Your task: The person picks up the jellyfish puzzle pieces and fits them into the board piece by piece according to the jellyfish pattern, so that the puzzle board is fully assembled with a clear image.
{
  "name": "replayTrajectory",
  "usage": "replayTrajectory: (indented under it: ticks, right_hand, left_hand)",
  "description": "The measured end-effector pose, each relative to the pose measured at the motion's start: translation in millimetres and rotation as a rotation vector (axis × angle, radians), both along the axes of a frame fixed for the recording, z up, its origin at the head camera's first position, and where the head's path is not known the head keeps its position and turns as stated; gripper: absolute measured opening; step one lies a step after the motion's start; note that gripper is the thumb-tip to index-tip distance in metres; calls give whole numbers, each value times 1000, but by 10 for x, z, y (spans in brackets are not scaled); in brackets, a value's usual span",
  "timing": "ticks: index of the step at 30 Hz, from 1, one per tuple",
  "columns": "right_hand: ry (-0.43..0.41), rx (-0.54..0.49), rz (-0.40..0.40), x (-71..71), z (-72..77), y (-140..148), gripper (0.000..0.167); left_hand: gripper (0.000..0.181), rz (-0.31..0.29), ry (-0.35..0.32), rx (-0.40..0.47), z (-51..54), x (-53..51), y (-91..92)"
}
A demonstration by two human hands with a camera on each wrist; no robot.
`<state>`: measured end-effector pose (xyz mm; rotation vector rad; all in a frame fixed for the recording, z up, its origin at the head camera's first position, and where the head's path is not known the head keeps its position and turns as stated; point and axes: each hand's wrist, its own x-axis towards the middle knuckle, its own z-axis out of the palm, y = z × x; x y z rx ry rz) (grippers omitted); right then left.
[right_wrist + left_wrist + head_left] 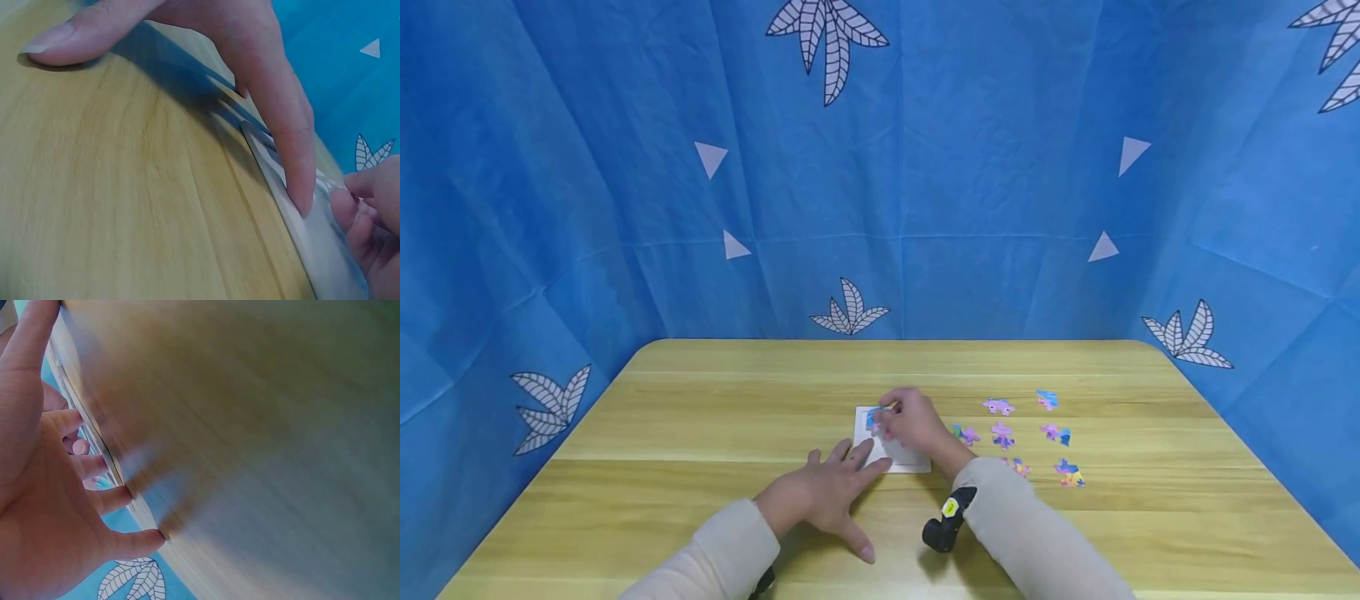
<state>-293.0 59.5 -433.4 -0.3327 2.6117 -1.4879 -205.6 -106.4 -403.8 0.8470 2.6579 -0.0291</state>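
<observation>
A small white puzzle frame (pixel 912 463) lies flat on the table. My left hand (pixel 829 495) is spread beside it, its index fingertip touching the near edge and other fingertips resting around its left side. Over the frame, my right hand (pixel 917 423) has thumb and fingers curled together at a blue and pink jigsaw piece (pixel 872 419) in the far left corner. In the right wrist view those bent fingers (pixel 359 219) pinch near the frame surface, hiding most of the piece. The left wrist view shows the left fingertips (pixel 153 540) pressing on the tabletop.
Several loose jigsaw pieces lie right of the frame, among them a pink one (pixel 999 407), a blue and pink one (pixel 1047 400) and a yellow-orange one (pixel 1069 473). The wooden table (pixel 700 417) meets a blue patterned curtain (pixel 970 283) behind.
</observation>
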Motion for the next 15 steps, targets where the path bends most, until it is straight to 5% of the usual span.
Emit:
replayTrajectory:
  ticks: [15]
  right_hand:
    - [99,107,-21,-6,-19,-89,23]
  left_hand:
    - [117,3,-24,9,-18,-21,-12]
